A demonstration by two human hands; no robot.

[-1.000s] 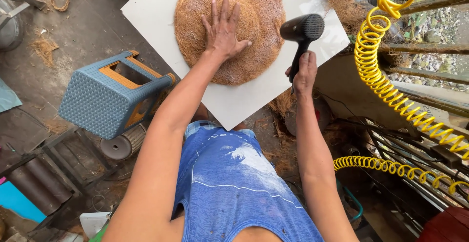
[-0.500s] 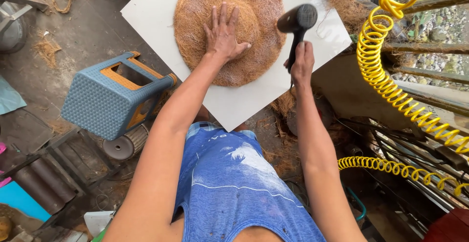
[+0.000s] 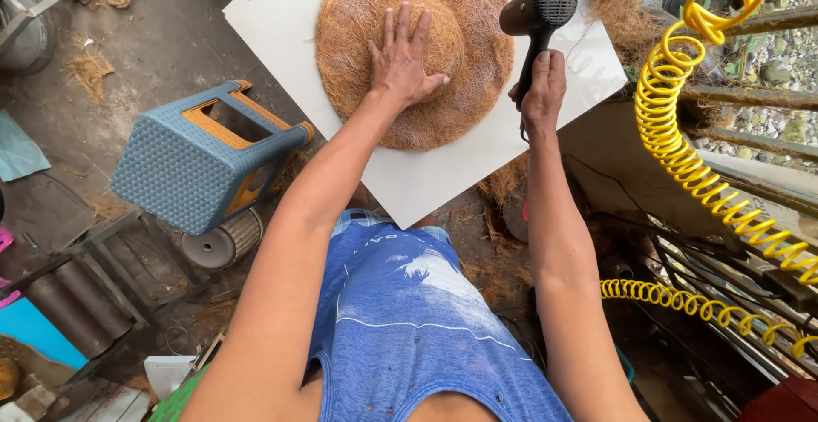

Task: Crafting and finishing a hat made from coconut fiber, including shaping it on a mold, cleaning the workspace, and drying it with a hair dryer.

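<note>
White board [image 3: 426, 188] bears fibre hat [image 3: 477, 73] (hand-pressed).

To my left a blue plastic stool [image 3: 200, 162] lies tipped over; a yellow coiled hose [image 3: 682, 154] hangs at my right.

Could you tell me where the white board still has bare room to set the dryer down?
Bare board shows at the near corner below the fibre hat, and along the left corner. The right strip is crowded by the right hand and dryer.
</note>
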